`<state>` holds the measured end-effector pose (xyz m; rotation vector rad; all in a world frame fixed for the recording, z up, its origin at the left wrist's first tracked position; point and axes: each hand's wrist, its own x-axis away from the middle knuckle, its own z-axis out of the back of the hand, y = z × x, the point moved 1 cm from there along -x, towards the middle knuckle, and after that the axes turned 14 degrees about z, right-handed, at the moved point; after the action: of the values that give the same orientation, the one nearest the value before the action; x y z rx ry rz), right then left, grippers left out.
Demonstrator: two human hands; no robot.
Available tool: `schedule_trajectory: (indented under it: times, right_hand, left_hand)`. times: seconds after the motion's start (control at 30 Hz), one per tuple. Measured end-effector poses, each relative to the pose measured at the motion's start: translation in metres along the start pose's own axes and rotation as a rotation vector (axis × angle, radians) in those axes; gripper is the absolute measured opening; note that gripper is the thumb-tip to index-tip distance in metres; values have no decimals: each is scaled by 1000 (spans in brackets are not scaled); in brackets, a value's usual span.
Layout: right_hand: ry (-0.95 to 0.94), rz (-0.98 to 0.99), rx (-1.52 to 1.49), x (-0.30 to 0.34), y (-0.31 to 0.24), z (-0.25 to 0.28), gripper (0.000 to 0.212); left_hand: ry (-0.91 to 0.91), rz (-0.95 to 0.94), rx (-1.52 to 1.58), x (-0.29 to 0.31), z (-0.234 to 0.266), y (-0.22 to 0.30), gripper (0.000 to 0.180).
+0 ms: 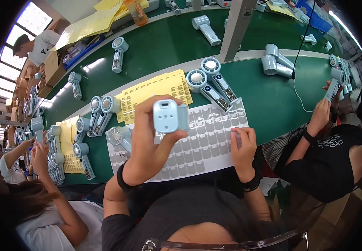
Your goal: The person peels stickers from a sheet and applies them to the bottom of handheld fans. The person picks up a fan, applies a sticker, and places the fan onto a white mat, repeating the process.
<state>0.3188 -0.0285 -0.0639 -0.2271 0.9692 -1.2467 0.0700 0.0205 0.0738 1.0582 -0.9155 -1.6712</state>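
Observation:
My left hand (149,144) is wrapped round a light blue handheld fan (165,117), raised above the bench. The fan's end with a slot and several small holes faces up at me; the rest of it is mostly hidden. Below lies a white sheet of grey rounded stickers (220,144), in rows, some under a glossy clear film. At the sheet's right edge is my right hand (243,146), thumb and fingertips close together; whatever they pinch is too small to make out. Another fan with a clear round head (119,137) lies on the sheet's left part, partly behind my left wrist.
Two fans with exposed circuitry (214,90) lie beyond the sheet, near yellow printed sheets (147,94). More fans (101,113) lie to the left. A metal post (235,31) rises from the green bench (268,100). Co-workers sit close on both sides, each holding a fan.

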Motion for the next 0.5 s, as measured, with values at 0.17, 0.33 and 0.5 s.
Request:
schedule_trajectory:
  times: [0.17,0.33,0.5]
  right_hand:
    - [26,38,100,4,-3,-6,18]
    - [9,-56,-47,2,3,-4,22]
    - [87,22,63,2,-6,-3,21]
  left_hand:
    - [-53,56,43,0,-22,-14,65]
    - [-42,31,20,0,-27,-24,65]
    - [-34,51,28,3,-31,-31,63]
